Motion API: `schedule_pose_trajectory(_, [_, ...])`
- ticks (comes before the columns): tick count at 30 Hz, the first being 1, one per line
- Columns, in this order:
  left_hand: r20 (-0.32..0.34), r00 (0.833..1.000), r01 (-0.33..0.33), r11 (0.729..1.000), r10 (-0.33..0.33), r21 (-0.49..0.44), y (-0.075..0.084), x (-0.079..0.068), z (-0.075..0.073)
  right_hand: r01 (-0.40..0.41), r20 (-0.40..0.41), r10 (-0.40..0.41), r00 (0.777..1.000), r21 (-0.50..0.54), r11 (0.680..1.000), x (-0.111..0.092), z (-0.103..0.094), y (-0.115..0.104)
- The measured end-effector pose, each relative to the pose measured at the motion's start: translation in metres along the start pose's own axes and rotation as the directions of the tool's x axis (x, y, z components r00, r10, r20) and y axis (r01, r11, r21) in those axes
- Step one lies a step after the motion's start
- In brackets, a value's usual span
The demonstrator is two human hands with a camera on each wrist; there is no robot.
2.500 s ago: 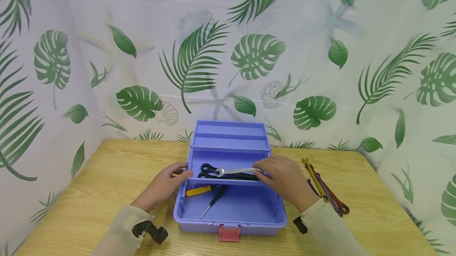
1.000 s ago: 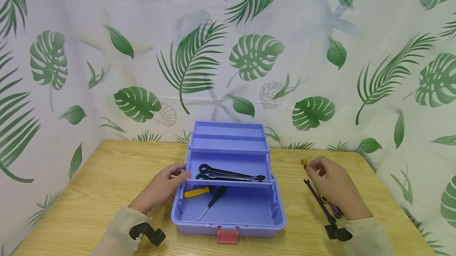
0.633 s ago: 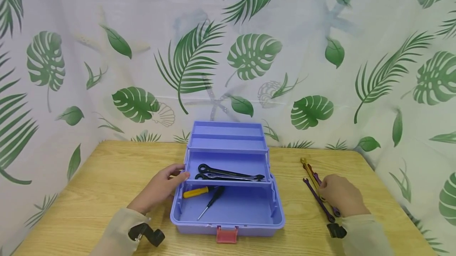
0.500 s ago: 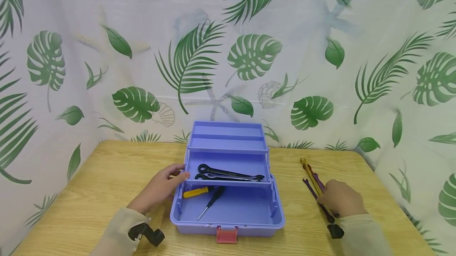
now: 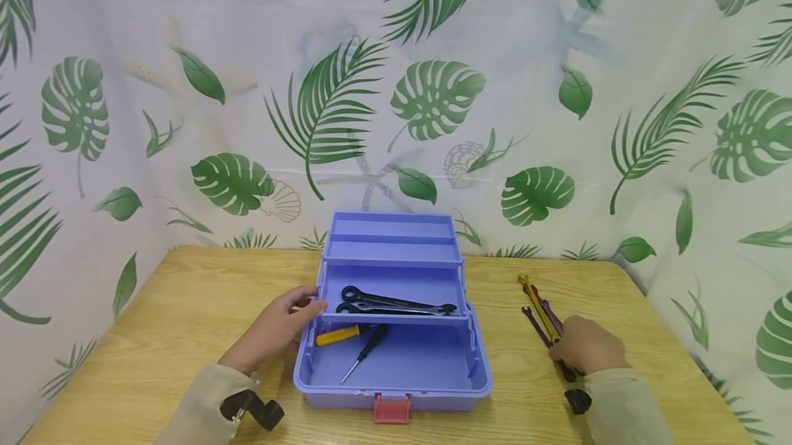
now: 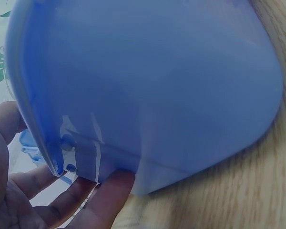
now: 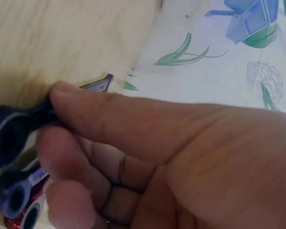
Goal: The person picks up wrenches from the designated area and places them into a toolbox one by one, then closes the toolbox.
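My left hand [image 5: 275,328] grips the left edge of the open lilac-blue toolbox [image 5: 427,366], its thumb at the corner of the raised tray; in the left wrist view several fingers press the box's side wall [image 6: 171,95]. Out to the right, my right hand [image 5: 588,345] pinches a dark purple wrench [image 5: 534,324] near its ring end [image 7: 12,138] between thumb and forefinger. Beside that lie a gold wrench [image 5: 540,309], another purple wrench [image 5: 552,316] and a red one [image 5: 535,290], partly covered by the hand.
In the raised tray lie black wrenches [image 5: 390,299] and a silver wrench [image 5: 405,308]. A yellow-handled screwdriver [image 5: 337,335] and a black-handled screwdriver [image 5: 371,344] rest in the box's bottom. A pink latch [image 5: 392,409] hangs in front; a leaf-print cloth [image 5: 359,156] stands behind the table.
My right hand has let go of the silver wrench in the tray, moved right to the loose wrenches and lowered onto a purple one. The left hand has stayed on the toolbox.
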State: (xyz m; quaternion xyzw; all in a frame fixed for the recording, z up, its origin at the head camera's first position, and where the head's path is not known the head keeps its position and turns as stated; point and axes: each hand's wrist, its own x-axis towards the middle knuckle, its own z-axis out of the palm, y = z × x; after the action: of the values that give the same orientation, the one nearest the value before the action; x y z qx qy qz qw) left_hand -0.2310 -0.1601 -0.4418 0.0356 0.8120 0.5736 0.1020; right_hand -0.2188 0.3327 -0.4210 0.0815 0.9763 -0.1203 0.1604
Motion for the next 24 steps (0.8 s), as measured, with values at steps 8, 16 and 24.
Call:
schedule_pose_trajectory(8, [-0.009, 1.0, 0.004, 1.0, -0.004, 0.016, 0.0007, -0.0007, 0.0004, -0.008, -0.017, 0.008, 1.0, 0.011, 1.0, -0.0011, -0.002, -0.0013])
schedule_pose_trajectory(16, [-0.012, 1.0, 0.009, 1.0, -0.009, -0.002, 0.0005, 0.0, 0.0009, -0.044, -0.048, 0.046, 0.998, 0.043, 0.998, 0.004, -0.0001, 0.0034])
schedule_pose_trajectory(24, [-0.02, 1.0, 0.014, 1.0, -0.014, 0.016, 0.0013, -0.0006, 0.0017, -0.047, -0.039, 0.048, 0.998, 0.041, 0.998, 0.0047, 0.0015, 0.0076])
